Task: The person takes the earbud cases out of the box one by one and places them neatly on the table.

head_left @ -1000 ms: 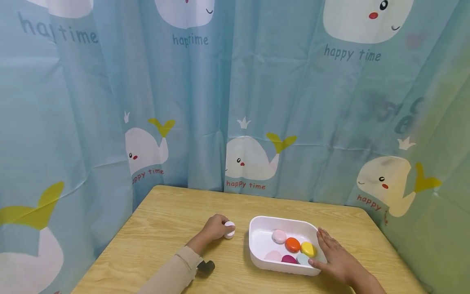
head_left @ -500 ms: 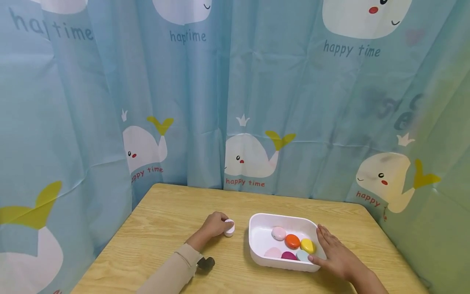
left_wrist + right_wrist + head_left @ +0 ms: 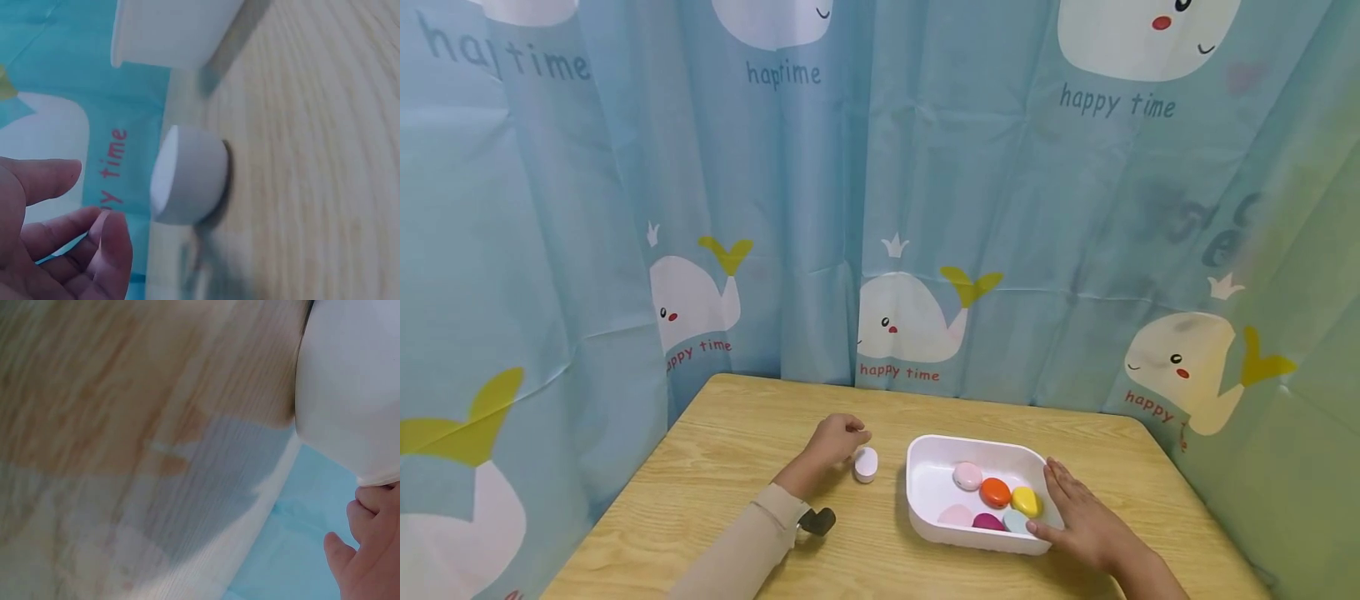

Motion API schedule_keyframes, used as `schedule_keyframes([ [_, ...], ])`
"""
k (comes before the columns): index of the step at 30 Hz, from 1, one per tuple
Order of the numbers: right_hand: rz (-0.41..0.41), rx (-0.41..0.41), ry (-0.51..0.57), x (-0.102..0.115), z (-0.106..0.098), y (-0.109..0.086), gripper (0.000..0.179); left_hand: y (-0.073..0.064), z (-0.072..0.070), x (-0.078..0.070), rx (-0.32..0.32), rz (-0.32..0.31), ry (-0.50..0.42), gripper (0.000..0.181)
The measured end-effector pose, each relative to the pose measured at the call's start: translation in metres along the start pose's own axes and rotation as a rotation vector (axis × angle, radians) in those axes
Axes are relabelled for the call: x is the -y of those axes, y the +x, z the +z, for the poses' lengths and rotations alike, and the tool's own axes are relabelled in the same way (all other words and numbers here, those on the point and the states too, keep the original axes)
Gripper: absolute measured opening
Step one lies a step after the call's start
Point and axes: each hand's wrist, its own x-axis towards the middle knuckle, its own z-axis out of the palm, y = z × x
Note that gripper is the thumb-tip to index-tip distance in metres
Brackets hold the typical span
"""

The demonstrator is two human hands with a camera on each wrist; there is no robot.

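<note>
A small white, thick round piece point(image 3: 866, 465) stands on the table in the head view, left of the white box. My left hand point(image 3: 835, 440) is just behind it, fingers loosely bent and holding nothing. The left wrist view shows a gap between the fingertips point(image 3: 114, 231) and the white round piece point(image 3: 190, 175). My right hand point(image 3: 1093, 521) rests against the right end of the white box point(image 3: 940, 537), fingers along its rim and thumb at the near corner. In the right wrist view, the hand point(image 3: 375, 544) touches the box's rim.
Inside the box lie several rounded pieces: pale pink point(image 3: 967, 476), orange point(image 3: 996, 492), yellow point(image 3: 1026, 502), magenta point(image 3: 988, 522) and pale blue point(image 3: 1017, 522). A black device point(image 3: 817, 522) is at the left wrist. A blue whale-print curtain point(image 3: 820, 208) hangs behind the wooden table point(image 3: 760, 425).
My left hand has let go of the white round piece and moved slightly back from it. The piece stays on the table. My right hand keeps its place at the box.
</note>
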Motion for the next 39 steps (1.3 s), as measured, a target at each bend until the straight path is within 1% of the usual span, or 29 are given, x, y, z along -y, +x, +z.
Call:
schedule_keyframes([
  [2, -0.003, -0.003, 0.001, 0.001, 0.000, 0.000, 0.090, 0.000, -0.001, -0.004, 0.016, -0.002, -0.036, 0.031],
  [7, -0.006, 0.004, -0.001, 0.000, 0.000, 0.000, 0.090, -0.001, 0.001, -0.014, 0.042, -0.008, -0.083, 0.035],
  [13, -0.003, 0.026, -0.014, -0.003, -0.001, 0.000, 0.091, 0.000, 0.007, -0.026, 0.067, -0.007, -0.116, 0.036],
  [16, -0.010, 0.021, -0.030, -0.003, -0.002, 0.002, 0.091, 0.001, 0.009, -0.031, 0.077, 0.014, -0.120, 0.035],
  [21, -0.012, 0.016, -0.034, -0.002, -0.003, 0.002, 0.091, 0.001, 0.014, -0.042, 0.101, 0.034, -0.112, 0.038],
  [27, -0.016, 0.026, -0.023, 0.000, -0.001, 0.001, 0.090, -0.003, 0.021, -0.056, 0.136, 0.036, -0.102, 0.038],
  [33, -0.020, 0.023, -0.018, -0.002, 0.000, 0.002, 0.091, -0.002, 0.032, -0.063, 0.155, 0.042, -0.086, 0.040],
  [36, -0.018, 0.024, -0.018, -0.003, 0.000, 0.002, 0.091, -0.001, 0.037, -0.068, 0.161, 0.040, -0.074, 0.041],
  [39, -0.020, 0.025, -0.018, -0.003, -0.001, 0.002, 0.092, 0.000, 0.040, -0.072, 0.148, 0.039, -0.036, 0.041],
])
